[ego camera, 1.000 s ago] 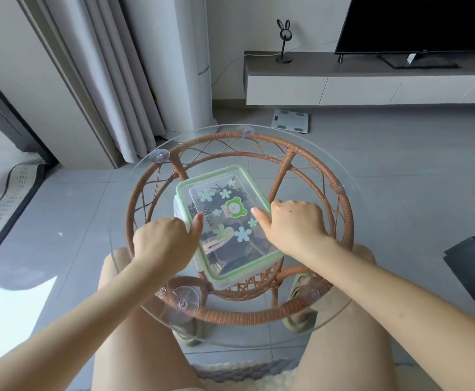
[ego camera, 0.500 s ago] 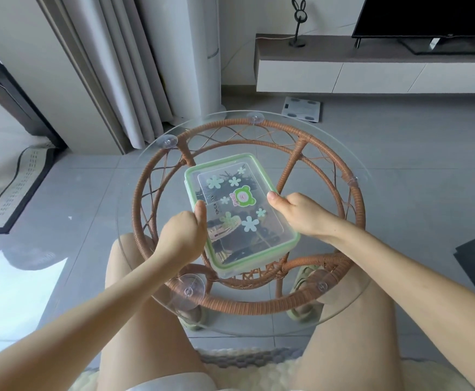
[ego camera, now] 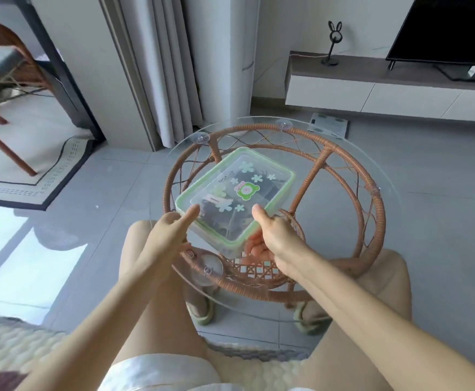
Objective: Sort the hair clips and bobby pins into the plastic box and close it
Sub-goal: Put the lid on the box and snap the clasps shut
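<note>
The clear plastic box (ego camera: 261, 165) with a green-rimmed lid and flower stickers is lifted and tilted above the round glass table (ego camera: 383, 176). Dark hair clips and bobby pins (ego camera: 216, 215) show through the lid, which sits on the box. My left hand (ego camera: 171, 235) grips the near left corner, thumb on the lid. My right hand (ego camera: 273, 238) holds the near right corner, thumb on top and fingers under the box.
The glass top rests on a rattan frame (ego camera: 371, 221) with suction cups. A curtain (ego camera: 168, 66) hangs at the back left, a TV cabinet (ego camera: 371, 88) stands at the back right, and a scale (ego camera: 328, 124) lies on the floor. My knees are under the table.
The box has been lifted off the glass and turned, its far end swinging to the right. Both hands shifted from its long sides to its near corners. The camera swung left.
</note>
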### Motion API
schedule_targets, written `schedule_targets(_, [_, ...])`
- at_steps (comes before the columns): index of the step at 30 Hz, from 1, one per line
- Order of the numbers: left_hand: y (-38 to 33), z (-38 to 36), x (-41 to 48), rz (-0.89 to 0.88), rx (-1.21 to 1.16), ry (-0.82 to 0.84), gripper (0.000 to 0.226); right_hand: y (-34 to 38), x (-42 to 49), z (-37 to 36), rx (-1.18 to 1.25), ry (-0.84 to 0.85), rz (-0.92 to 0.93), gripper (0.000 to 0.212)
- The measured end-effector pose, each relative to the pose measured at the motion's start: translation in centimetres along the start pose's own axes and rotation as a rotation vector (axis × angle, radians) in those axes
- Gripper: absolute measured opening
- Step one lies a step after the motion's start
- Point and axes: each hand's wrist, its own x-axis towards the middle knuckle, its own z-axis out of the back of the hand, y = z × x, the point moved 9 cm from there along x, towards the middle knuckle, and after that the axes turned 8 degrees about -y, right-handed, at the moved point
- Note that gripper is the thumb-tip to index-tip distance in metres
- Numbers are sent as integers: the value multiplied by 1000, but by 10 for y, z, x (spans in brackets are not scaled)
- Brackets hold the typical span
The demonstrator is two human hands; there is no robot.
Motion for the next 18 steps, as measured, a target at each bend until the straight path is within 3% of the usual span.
schedule_targets(5, [15,17,-18,-16,-172,113,42,-17,-23,-51,119,172,-15,44])
schedule_targets(9, [18,59,-24,-102,-261,11,41,-24,-43,-93,98,335,-8,48])
schedule_targets(12, [27,106,-11,-58,-380,-118,32,-13,-48,-117,-110,437,85,50])
schedule_targets(15, [49,152,3,6,-461,-261,29,18,-24,-95,-285,238,306,49])
schedule_targets(18, [67,195,27,9,-589,-410,27,62,19,-36,-650,-264,631,44])
